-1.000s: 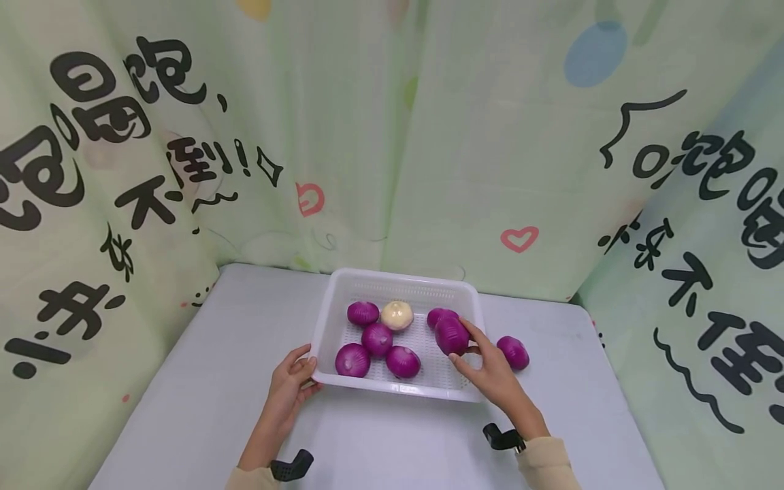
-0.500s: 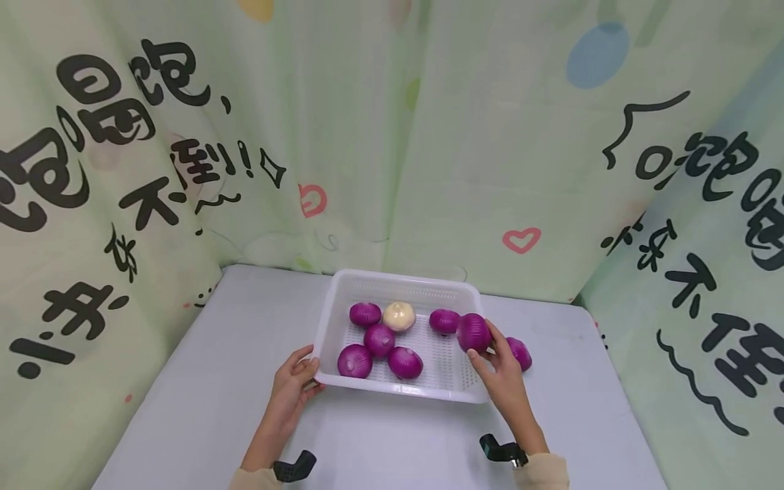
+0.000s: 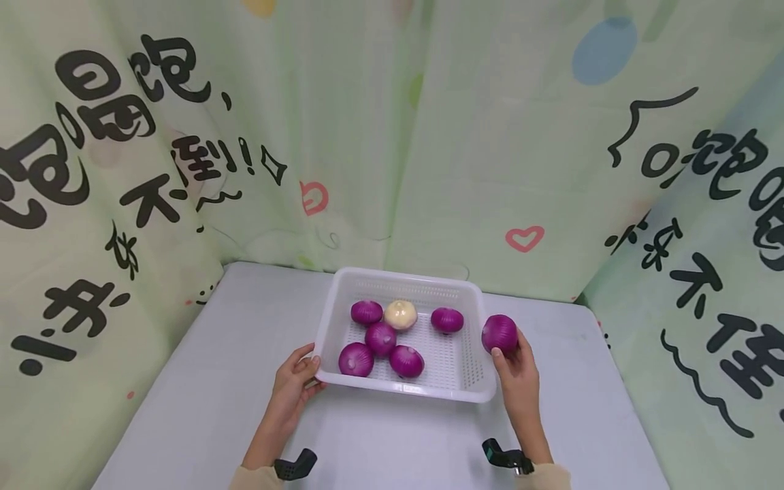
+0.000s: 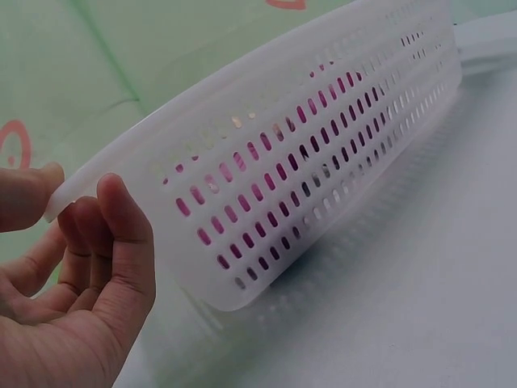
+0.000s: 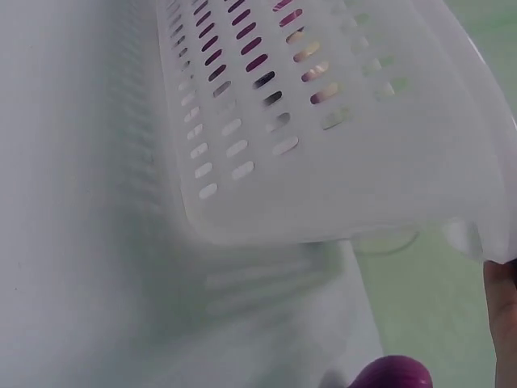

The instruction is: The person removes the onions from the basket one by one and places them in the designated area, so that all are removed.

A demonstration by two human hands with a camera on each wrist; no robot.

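A white plastic basket (image 3: 410, 395) with slotted sides stands on the table. Inside it are several purple onions (image 3: 381, 339) and one pale, cream-coloured onion (image 3: 401, 316). My left hand (image 3: 291, 389) pinches the rim at the near left corner, thumb above and fingers below, as the left wrist view shows with the hand (image 4: 81, 283) close up. Just past the right rim, my right hand (image 3: 520, 381) grips a purple onion (image 3: 499, 333) between thumb and fingers. In the right wrist view that hand (image 5: 505, 315) is mostly cut off; part of a purple onion (image 5: 393, 373) shows at the bottom edge.
The grey-white tabletop (image 3: 392, 449) extends around the basket. A pale green curtain (image 3: 429, 170) with black lettering and coloured shapes encloses the back and both sides. Each wrist carries a black device, such as the right one (image 3: 507, 454).
My right hand has carried the purple onion rightward from over the basket to beyond its right rim. The onion on the table is now hidden in the head view. My left hand stays put.
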